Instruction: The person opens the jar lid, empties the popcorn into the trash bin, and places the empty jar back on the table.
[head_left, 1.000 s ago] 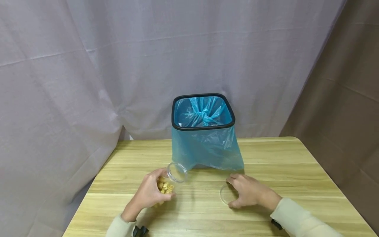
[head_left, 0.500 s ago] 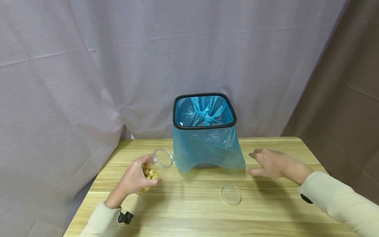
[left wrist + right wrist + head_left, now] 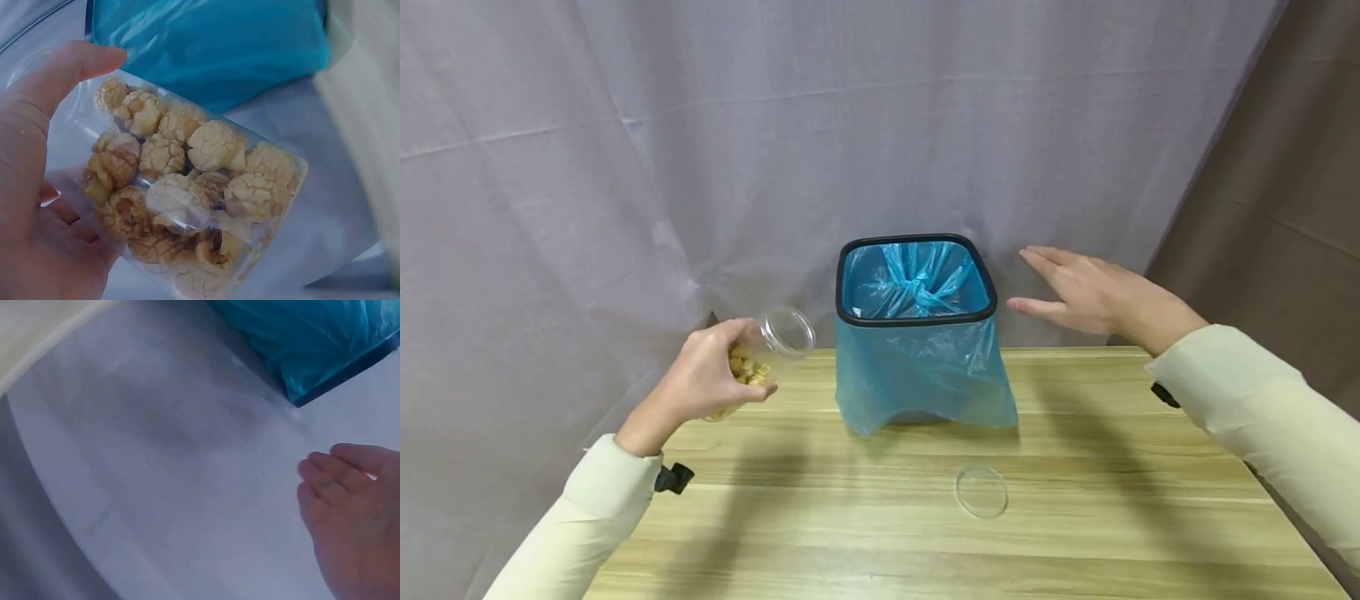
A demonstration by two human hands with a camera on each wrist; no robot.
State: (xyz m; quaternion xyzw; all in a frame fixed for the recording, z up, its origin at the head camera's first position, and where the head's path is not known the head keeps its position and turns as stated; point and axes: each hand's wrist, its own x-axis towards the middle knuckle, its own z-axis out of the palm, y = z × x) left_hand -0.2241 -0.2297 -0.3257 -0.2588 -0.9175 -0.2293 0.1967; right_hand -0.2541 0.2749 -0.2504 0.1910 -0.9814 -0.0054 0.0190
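Note:
My left hand grips a clear plastic jar of popcorn, raised above the table on the left. The jar is tilted, its lidless mouth pointing up and right towards the bin. In the left wrist view the popcorn lies in the jar's body, and the fingers behind it are partly hidden. My right hand is in the air to the right of the bin, fingers extended and holding nothing. A clear round lid lies flat on the table in front of the bin.
A bin with a black square rim and a blue bag liner stands at the back middle of the wooden table. A grey curtain hangs close behind it, and a brown one on the right.
My left hand has carried the popcorn jar up and to the left. The right hand has let go of the lid, leaving it on the table, and has risen to the bin's right.

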